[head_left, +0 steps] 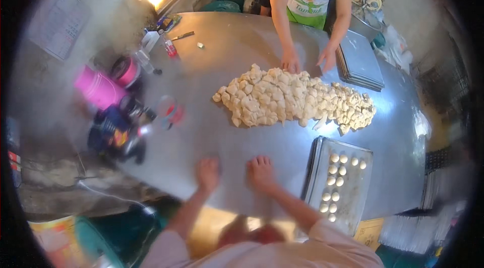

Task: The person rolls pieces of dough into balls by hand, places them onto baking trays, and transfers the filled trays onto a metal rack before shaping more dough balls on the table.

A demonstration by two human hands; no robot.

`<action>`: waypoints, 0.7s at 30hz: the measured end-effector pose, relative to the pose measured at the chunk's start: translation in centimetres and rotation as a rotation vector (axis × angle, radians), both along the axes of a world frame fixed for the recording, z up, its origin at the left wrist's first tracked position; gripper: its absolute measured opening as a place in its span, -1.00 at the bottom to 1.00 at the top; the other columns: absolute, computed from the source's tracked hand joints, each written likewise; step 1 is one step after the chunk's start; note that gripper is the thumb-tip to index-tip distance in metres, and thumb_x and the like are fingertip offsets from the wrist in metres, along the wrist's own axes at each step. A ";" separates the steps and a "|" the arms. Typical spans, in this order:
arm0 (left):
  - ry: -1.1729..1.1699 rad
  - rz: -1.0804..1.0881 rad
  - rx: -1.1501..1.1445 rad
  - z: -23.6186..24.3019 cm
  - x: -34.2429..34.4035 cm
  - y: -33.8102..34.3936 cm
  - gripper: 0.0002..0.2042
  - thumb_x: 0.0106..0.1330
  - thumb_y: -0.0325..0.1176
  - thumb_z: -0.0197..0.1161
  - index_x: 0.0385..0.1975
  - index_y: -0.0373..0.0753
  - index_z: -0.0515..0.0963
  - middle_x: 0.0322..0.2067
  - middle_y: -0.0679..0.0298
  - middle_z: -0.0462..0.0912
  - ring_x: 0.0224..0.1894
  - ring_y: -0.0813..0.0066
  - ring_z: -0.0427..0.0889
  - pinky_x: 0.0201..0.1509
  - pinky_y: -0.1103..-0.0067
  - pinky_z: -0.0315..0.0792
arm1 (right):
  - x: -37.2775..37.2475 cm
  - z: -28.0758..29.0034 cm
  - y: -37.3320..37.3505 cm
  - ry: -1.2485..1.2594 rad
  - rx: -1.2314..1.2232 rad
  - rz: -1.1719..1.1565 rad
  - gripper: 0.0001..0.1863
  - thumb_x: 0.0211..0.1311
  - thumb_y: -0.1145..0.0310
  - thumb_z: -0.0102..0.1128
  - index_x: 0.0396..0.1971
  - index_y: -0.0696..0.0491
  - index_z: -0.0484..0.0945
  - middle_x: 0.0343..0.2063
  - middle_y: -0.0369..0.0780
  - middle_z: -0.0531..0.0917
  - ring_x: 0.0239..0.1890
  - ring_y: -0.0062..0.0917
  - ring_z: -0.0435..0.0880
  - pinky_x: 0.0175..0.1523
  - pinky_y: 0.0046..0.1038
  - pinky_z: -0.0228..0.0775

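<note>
My left hand (207, 173) rests low over the near part of the metal table (196, 56), its fingers smeared by motion. Beside it, my right hand (261, 171) is cupped against the tabletop with the fingers curled in; whatever lies under the palm is hidden. To the right of that hand, a stacked baking tray (353, 187) carries rows of small round dough balls (333, 169). Farther off lies a long heap of cut dough pieces (272, 96), touching neither of my hands.
Across the table a person in a green and white apron (308, 1) reaches to the heap. Flat trays (360, 58) are stacked at the far right. A knife (182, 36), a bottle (170, 47), a pink jug (101, 86) and a clear cup (170, 110) stand or lie leftward.
</note>
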State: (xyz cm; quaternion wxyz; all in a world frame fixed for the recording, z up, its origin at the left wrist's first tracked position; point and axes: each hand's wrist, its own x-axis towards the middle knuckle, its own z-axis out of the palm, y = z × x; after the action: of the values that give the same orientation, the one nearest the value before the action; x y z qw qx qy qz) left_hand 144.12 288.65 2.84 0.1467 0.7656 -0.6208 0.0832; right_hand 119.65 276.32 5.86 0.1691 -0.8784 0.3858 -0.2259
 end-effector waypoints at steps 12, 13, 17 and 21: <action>0.154 -0.034 0.041 1.7 -2.4 -0.4 -0.84 0.43 -0.33 0.20 -0.11 -0.24 0.56 -0.19 0.00 0.61 -0.12 -0.06 0.59 0.04 0.12 0.47 | 0.1 -2.2 1.2 -0.009 -0.176 -0.010 -0.80 0.20 0.33 0.15 -0.22 0.05 0.60 -0.23 -0.07 0.58 -0.06 -0.09 0.54 0.06 -0.02 0.36; 0.156 -0.060 0.124 2.1 -0.4 -3.5 -0.84 0.43 -0.33 0.19 -0.11 -0.23 0.57 -0.20 0.01 0.61 -0.14 -0.06 0.60 0.03 0.11 0.47 | 2.0 -1.7 -1.9 -0.025 -0.182 0.008 -0.80 0.20 0.33 0.15 -0.22 0.05 0.60 -0.23 -0.07 0.58 -0.06 -0.09 0.54 0.06 -0.02 0.36; 0.249 -0.011 0.050 2.5 5.2 -1.2 -0.84 0.46 -0.33 0.14 -0.10 -0.22 0.55 -0.21 0.08 0.63 -0.17 -0.03 0.62 -0.03 0.09 0.49 | -4.6 -2.6 -5.3 0.142 0.036 0.138 -0.79 0.35 0.30 0.06 -0.25 0.06 0.65 -0.30 -0.05 0.62 -0.11 -0.10 0.55 0.05 -0.05 0.35; 0.344 0.131 0.043 -3.6 0.9 12.2 -0.85 0.44 -0.32 0.12 -0.12 -0.17 0.55 -0.22 0.11 0.65 -0.18 0.01 0.63 -0.07 0.11 0.48 | -7.1 -2.2 3.7 0.250 0.049 -0.008 -0.82 0.25 0.35 0.12 -0.19 0.06 0.56 -0.20 -0.10 0.59 -0.05 -0.12 0.54 0.10 -0.07 0.37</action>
State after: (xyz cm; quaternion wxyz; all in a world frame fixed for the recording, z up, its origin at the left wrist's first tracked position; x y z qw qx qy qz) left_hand 145.05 300.88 -0.72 0.2285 0.8104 -0.5369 -0.0532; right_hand 112.50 280.05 3.65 0.1401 -0.8937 0.4130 -0.1057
